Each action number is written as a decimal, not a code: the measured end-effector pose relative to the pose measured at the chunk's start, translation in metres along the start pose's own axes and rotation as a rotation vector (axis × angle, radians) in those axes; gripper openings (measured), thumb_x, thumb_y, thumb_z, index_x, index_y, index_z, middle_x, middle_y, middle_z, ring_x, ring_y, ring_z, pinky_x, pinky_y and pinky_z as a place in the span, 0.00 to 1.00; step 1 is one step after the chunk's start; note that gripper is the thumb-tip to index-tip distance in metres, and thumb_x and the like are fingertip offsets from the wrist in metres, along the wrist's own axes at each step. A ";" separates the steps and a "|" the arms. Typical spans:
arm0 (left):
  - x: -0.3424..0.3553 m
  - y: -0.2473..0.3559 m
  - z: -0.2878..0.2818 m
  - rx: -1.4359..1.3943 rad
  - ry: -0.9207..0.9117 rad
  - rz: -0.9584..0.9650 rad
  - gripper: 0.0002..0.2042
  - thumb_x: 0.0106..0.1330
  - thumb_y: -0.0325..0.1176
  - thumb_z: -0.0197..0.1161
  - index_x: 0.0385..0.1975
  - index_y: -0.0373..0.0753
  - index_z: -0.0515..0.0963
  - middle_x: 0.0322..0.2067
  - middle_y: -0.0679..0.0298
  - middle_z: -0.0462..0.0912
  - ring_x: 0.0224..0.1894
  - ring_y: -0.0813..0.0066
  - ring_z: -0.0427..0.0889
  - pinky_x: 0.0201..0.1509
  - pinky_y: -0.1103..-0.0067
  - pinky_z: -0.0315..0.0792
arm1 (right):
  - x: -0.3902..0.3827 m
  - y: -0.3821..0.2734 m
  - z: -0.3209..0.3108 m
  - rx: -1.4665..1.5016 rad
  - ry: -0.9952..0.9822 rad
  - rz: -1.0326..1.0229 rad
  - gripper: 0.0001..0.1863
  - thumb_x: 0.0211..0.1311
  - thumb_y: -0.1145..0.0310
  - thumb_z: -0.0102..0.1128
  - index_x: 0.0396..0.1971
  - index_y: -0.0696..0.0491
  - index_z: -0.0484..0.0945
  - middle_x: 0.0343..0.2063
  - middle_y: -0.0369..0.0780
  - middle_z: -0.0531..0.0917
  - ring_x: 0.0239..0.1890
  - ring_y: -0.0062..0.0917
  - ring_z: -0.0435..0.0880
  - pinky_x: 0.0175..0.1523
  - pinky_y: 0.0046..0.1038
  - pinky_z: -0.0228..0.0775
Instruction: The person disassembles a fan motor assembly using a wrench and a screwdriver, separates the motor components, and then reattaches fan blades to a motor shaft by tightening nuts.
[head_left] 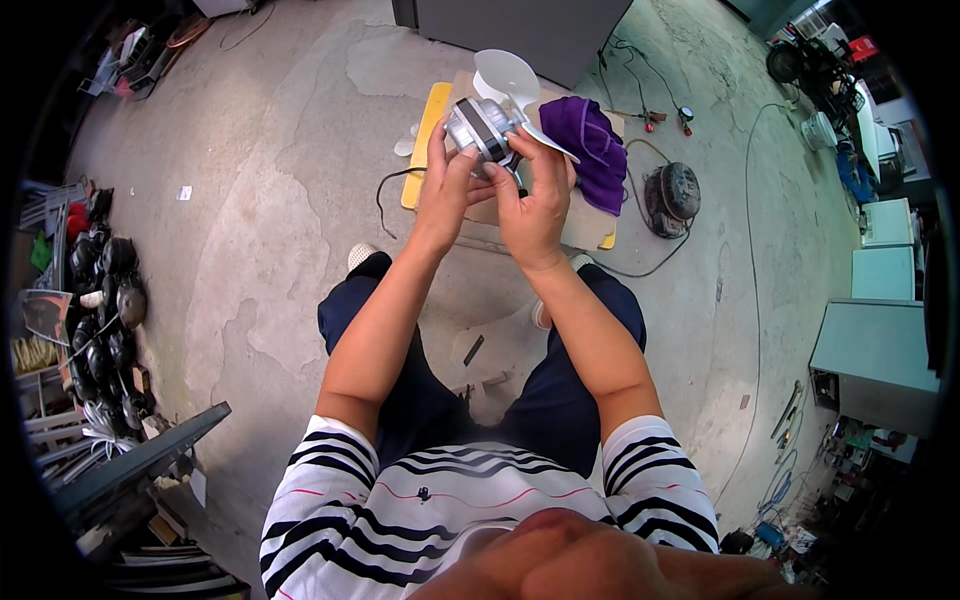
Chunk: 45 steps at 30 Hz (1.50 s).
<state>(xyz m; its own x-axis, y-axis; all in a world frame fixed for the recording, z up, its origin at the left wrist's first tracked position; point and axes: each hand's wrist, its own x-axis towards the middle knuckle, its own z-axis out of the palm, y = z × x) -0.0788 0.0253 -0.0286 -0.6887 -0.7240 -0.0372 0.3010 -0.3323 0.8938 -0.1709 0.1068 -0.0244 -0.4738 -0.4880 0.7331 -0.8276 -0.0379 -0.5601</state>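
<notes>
At twelve o'clock in our view, our left hand (450, 178) and right hand (538, 205) both grasp a silver motor (482, 130) with a dark band, raised over the low yellow table (432, 118), its white blades (507, 78) spreading toward one and four o'clock. From the motor, we see a purple cloth (590, 155) at three o'clock, a dark rounded unit (672, 196) on the floor (250, 260) near four, and a black cable (379, 200) at eight.
</notes>
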 end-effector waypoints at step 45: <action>0.000 0.006 0.000 -0.056 0.029 -0.048 0.36 0.68 0.49 0.53 0.70 0.43 0.44 0.56 0.44 0.67 0.48 0.57 0.82 0.49 0.68 0.81 | 0.003 0.001 -0.001 0.058 -0.008 0.024 0.20 0.52 0.70 0.69 0.46 0.53 0.77 0.45 0.41 0.81 0.49 0.34 0.77 0.58 0.37 0.59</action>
<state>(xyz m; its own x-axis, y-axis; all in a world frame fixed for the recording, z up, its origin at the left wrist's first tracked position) -0.0774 0.0231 -0.0237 -0.6841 -0.7234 -0.0931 0.3054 -0.4000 0.8641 -0.1732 0.1065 -0.0226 -0.4908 -0.4960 0.7164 -0.7972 -0.0763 -0.5989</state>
